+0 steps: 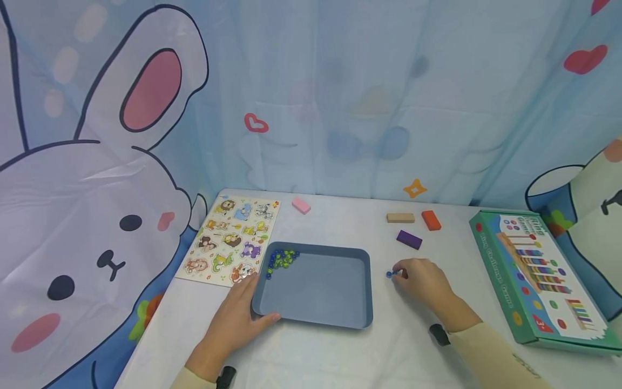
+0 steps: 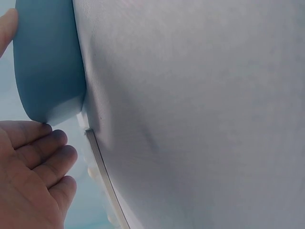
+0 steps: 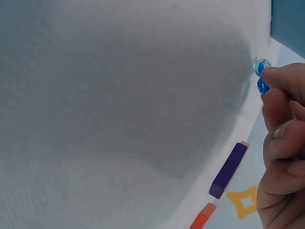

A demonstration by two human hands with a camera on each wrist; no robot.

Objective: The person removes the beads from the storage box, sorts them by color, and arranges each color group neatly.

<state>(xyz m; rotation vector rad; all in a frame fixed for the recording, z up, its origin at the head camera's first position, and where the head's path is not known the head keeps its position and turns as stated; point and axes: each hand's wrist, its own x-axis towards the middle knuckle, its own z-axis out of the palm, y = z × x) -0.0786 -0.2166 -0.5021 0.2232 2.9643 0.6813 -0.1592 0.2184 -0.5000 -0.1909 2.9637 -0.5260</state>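
Observation:
Near the table's middle lies a shallow blue-grey tray (image 1: pixel 320 281), with several small blue and yellow-green marbles (image 1: pixel 282 259) gathered in its far left corner. My left hand (image 1: pixel 235 310) rests against the tray's near left corner, thumb on the front wall and fairly straight fingers along the left side. In the left wrist view its fingertips (image 2: pixel 59 138) touch the tray's outer wall (image 2: pixel 50 57). To the right of the tray, my right hand (image 1: pixel 425 283) pinches a blue marble (image 3: pixel 263 85) between thumb and index finger. Another clear-and-blue marble (image 3: pixel 262 66) sits right beside it.
A purple block (image 1: pixel 409 239), a wooden block (image 1: pixel 400 218) and an orange block (image 1: pixel 431 220) lie beyond my right hand. A pink block (image 1: pixel 301 205) is at the back. An animal puzzle board (image 1: pixel 228 240) lies left, a green game box (image 1: pixel 544 281) right.

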